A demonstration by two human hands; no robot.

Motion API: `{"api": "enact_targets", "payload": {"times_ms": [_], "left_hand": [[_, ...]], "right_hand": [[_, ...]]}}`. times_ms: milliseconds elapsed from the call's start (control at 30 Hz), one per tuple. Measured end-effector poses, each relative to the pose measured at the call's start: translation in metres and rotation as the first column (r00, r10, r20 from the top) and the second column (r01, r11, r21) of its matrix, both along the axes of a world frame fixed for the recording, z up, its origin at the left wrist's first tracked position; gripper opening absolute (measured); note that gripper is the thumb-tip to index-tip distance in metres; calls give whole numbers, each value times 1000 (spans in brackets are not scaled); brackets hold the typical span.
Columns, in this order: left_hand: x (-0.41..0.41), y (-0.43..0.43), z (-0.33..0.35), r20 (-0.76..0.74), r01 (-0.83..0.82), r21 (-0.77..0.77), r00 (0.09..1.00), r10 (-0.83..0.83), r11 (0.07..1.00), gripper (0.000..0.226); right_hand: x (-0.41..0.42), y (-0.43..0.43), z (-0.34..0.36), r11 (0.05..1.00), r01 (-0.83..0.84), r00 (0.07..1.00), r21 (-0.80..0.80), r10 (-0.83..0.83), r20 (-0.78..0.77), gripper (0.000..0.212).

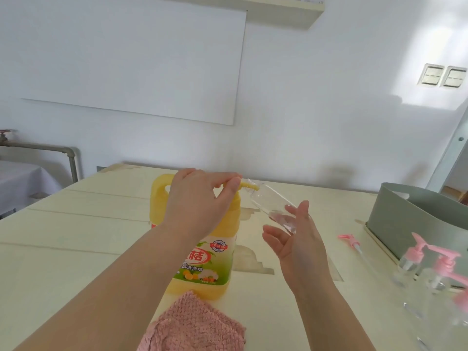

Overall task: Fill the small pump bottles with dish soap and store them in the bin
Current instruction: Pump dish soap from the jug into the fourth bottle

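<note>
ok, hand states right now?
Left hand: grips yellow pump of dish soap bottle.
Right hand: holds small clear bottle at its base.

Head camera, forward-down over table (pixel 76 249), close above hands, wide-angle.

Your bench (pixel 76 236) bears the soap jug (pixel 202 264) under your left hand (pixel 200 201). Pump bottles (pixel 411 259) and bin (pixel 405 216) stand right of your right hand (pixel 298 241).
</note>
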State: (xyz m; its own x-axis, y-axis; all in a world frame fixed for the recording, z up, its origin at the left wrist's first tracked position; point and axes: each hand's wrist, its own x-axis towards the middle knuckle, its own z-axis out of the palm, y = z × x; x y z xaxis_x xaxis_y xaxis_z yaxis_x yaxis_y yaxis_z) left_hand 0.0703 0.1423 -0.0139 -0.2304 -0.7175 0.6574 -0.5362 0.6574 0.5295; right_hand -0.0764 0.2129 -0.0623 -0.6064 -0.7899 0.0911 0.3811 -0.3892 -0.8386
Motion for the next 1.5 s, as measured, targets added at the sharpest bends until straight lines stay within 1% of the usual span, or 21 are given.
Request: {"api": "enact_targets", "payload": {"times_ms": [67, 133, 200, 267, 333, 400, 500, 567, 667, 800, 933, 1000, 1100, 1167, 1267, 1333, 1367, 1433, 1500], "left_hand": [[1, 0, 5, 27, 9, 49, 1000, -10, 999, 26], [2, -1, 12, 25, 35, 121, 999, -39, 992, 24], [4, -2, 17, 12, 76, 196, 997, -80, 978, 25], [5, -2, 21, 1, 109, 229, 994, -112, 967, 28], [6, 0, 27, -15, 126, 219, 992, -126, 968, 31], [3, 0, 33, 3, 115, 199, 993, -118, 973, 34], [-3, -3, 34, 14, 113, 193, 993, -118, 975, 29], [-7, -5, 31, -18, 129, 193, 992, -128, 973, 26], [-10, -7, 22, -58, 108, 179, 993, -99, 978, 24], [-12, -5, 10, -138, 72, 114, 989, -56, 991, 26], [-14, 3, 6, -64, 37, 72, 997, -32, 997, 28], [-13, 5, 6, -53, 25, 66, 998, -21, 998, 28], [-10, 3, 8, -80, 31, 77, 996, -25, 997, 26], [-9, 1, 11, -96, 63, 105, 994, -53, 992, 25], [-6, -3, 16, -113, 125, 207, 988, -103, 970, 23], [-5, -4, 21, -118, 161, 264, 984, -133, 951, 22], [-4, -4, 23, -116, 171, 281, 983, -143, 945, 21], [-4, -5, 28, -119, 186, 284, 980, -158, 941, 19], [-2, -3, 29, -126, 200, 257, 977, -172, 946, 16]], "right_hand": [[-2, 2, 1, 996, 35, 995, 77, -27, -97, 51], [-2, 4, 3, 994, 44, 991, 102, -31, -134, 51], [-2, 5, 5, 996, 21, 992, 90, -9, -126, 50], [-1, 8, 7, 999, -26, 996, 44, 30, -88, 45], [-1, 8, 9, 997, -68, 997, -27, 67, -49, 35], [-1, 9, 13, 990, -98, 995, -98, 96, -25, 27], [-3, 8, 13, 980, -119, 993, -162, 118, -13, 29], [-4, 7, 12, 977, -118, 993, -176, 118, -11, 27], [-8, 5, 8, 976, -120, 993, -184, 118, -26, 24], [-9, 1, 2, 973, -123, 992, -196, 122, -17, 22], [-8, 1, 1, 978, -95, 995, -186, 98, 6, 17], [-7, 1, 5, 983, -69, 997, -171, 72, 11, 16], [-5, 2, 10, 991, -19, 1000, -130, 18, -6, 27], [-5, 3, 11, 993, -4, 1000, -115, 3, -10, 22], [-4, 5, 14, 992, -23, 1000, -126, 23, -5, 15], [-5, 5, 17, 990, -32, 1000, -139, 31, -6, 21], [-4, 4, 17, 990, -31, 1000, -138, 31, -3, 20], [-6, 3, 19, 989, -30, 1000, -148, 30, -1, 15], [-7, 3, 20, 986, -28, 1000, -164, 27, -6, 16]]}}
